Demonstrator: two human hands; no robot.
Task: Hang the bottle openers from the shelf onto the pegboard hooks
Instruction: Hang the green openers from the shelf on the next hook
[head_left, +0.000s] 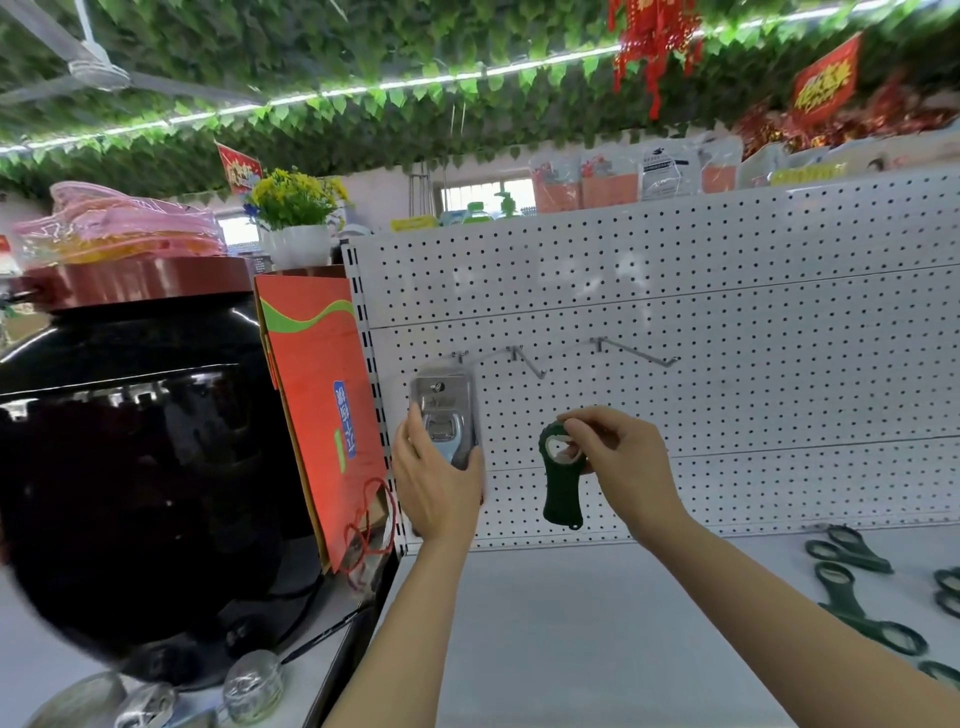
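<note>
The green bottle opener (558, 475) hangs from my right hand (621, 457), in front of the pegboard (727, 291) and below the bare hooks. It looks to me like a light, stiff piece of plastic with a metal ring in its head, so I judge it will not bend and will not break easily, but it may swing. The best place to take it is the head, beside the round opening, because that opening must go over the hook (530, 364). My right thumb and fingers are pinched together on this head, and the long handle points down freely.

My left hand (436, 478) holds a silver packaged opener (441, 415) by its lower part. The fingers are curled around its sides. Its top is already at the leftmost hook (460, 357); I cannot tell if it is fully on. The smooth wrapping seems slippery to me.

More green openers (852, 587) lie on the white shelf (597, 623) at the right, well apart from my hands.
</note>
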